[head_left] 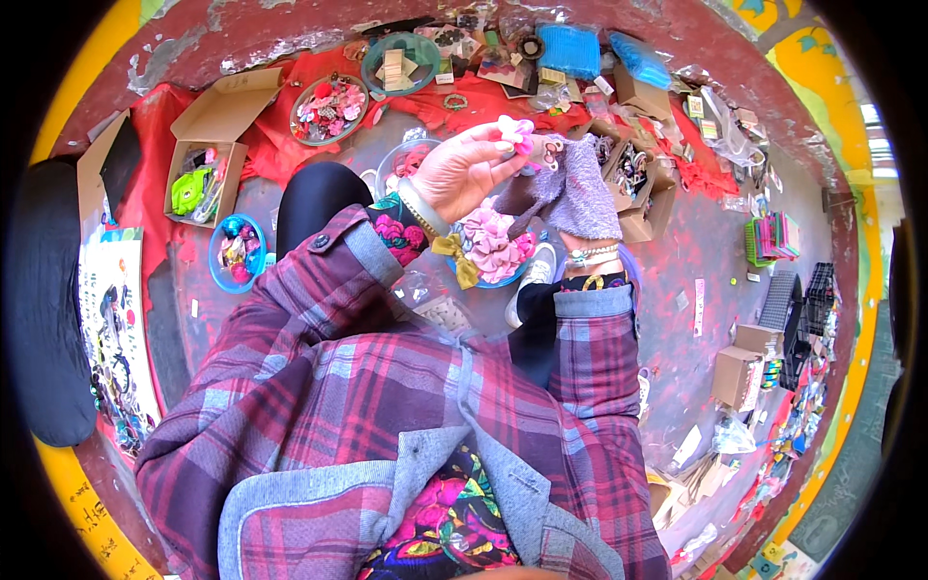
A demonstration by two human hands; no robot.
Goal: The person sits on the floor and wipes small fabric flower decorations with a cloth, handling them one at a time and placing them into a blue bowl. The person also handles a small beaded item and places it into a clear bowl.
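Note:
My left hand (pixel 462 174) is raised in front of me, its fingertips pinching a pink flower hair ornament (pixel 517 133). My right hand (pixel 592 244) is mostly covered by a fuzzy grey-purple cloth (pixel 577 193), which it holds up just right of the ornament. The cloth hides its fingers. A small pinkish piece (pixel 552 153) shows at the cloth's upper edge, too small to make out. Below my left hand, a blue-rimmed bowl (pixel 503 283) holds pink fabric scrunchies (pixel 490 242). A gold bow (pixel 458 261) hangs at my left sleeve.
A clear basin (pixel 403 153) of pink pieces stands behind my left hand. A blue basin (pixel 215 256) and open cardboard box (pixel 232 184) are at left. More boxes (pixel 650 208) with hair accessories stand at right. My shoe (pixel 544 263) is beside the scrunchie bowl. Red cloth (pixel 261 145) lines the far wall.

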